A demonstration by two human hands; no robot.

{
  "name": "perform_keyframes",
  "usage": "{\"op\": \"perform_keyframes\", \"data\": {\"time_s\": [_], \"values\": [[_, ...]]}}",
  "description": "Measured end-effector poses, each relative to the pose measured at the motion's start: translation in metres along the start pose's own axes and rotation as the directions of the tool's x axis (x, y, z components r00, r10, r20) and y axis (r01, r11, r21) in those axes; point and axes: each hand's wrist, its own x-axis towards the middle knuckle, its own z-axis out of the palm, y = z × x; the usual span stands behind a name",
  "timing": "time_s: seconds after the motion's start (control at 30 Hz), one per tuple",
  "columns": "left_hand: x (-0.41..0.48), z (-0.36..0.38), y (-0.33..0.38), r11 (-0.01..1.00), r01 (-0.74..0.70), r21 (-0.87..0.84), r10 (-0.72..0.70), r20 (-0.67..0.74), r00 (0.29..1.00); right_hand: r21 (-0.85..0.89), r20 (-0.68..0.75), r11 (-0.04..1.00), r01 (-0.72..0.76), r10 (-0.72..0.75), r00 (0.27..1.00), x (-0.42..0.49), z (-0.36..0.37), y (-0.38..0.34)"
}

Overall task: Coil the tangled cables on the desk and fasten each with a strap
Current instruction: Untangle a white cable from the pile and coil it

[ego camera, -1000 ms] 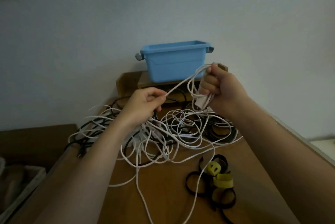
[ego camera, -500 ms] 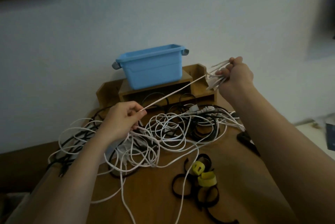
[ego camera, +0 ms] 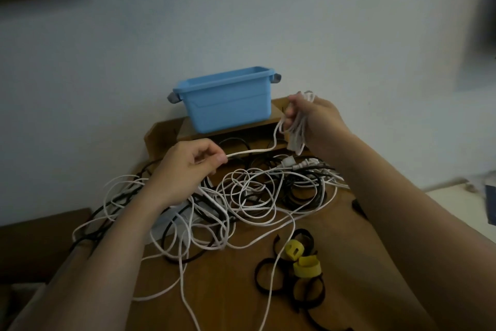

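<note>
A: Where is the cable being worked on?

B: The thin white cable (ego camera: 252, 151) runs in the air between the two hands, over the tangled heap of white and black cables (ego camera: 241, 196) on the brown wooden worktop (ego camera: 228, 290). Its gathered end is a small bundle of white loops (ego camera: 296, 126) held up near the back.

A: How are the hands holding it?

B: The right hand (ego camera: 316, 121) is curled tight round the loops, probably so they don't spring apart. The left hand (ego camera: 188, 167) pinches the free run between thumb and forefinger, the other fingers folded in. I judge it is feeding and steadying the line for the next turn.

A: And the rest of that cable?

B: It drops from the left hand into the heap. I cannot tell how much of it is still knotted in there.

A: Straps?

B: A cluster of black and yellow loop straps (ego camera: 295, 269) lies at the near right of the worktop, close to the right forearm, handy for fastening. A light blue plastic bin (ego camera: 228, 108) sits on a raised wooden shelf (ego camera: 166, 132) against the wall, behind the heap.
</note>
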Motion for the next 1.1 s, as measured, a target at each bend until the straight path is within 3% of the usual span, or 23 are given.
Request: {"op": "perform_keyframes", "data": {"time_s": [0.13,0.3,0.4,0.53,0.67,0.77,0.87,0.97,1.1], "values": [[-0.001,-0.003,0.016,0.985,-0.061,-0.164,0.063,0.002,0.998,-0.25,0.298,0.968,0.011,0.066,0.952,-0.017,0.016,0.008],[0.001,-0.004,0.011,0.962,-0.095,-0.255,0.064,-0.129,0.99,-0.287,0.54,0.957,-0.04,0.196,0.819,-0.032,0.035,0.018],[0.003,-0.002,0.007,0.961,-0.093,-0.26,0.037,-0.211,0.977,-0.289,0.587,0.955,-0.072,0.236,0.775,-0.036,0.041,0.024],[0.004,0.0,0.002,0.972,-0.072,-0.223,0.023,-0.213,0.977,-0.306,0.618,0.947,-0.098,0.276,0.736,-0.042,0.044,0.025],[0.004,0.004,-0.002,0.938,0.023,-0.345,-0.025,0.0,1.0,-0.289,0.658,0.951,-0.11,0.281,0.699,-0.046,0.044,0.023],[0.002,0.01,-0.002,0.898,0.0,-0.44,0.059,0.122,0.991,-0.257,0.687,0.956,-0.139,0.282,0.669,-0.047,0.044,0.022],[0.001,0.014,-0.004,0.93,-0.046,-0.365,0.091,0.105,0.99,-0.247,0.684,0.955,-0.162,0.29,0.669,-0.045,0.042,0.022],[0.002,0.016,-0.004,0.937,0.002,-0.349,0.021,0.062,0.998,-0.244,0.688,0.954,-0.173,0.296,0.663,-0.042,0.038,0.024],[0.004,0.018,-0.006,0.969,0.014,-0.246,-0.039,-0.099,0.994,-0.256,0.718,0.955,-0.151,0.293,0.631,-0.038,0.035,0.028]]}}
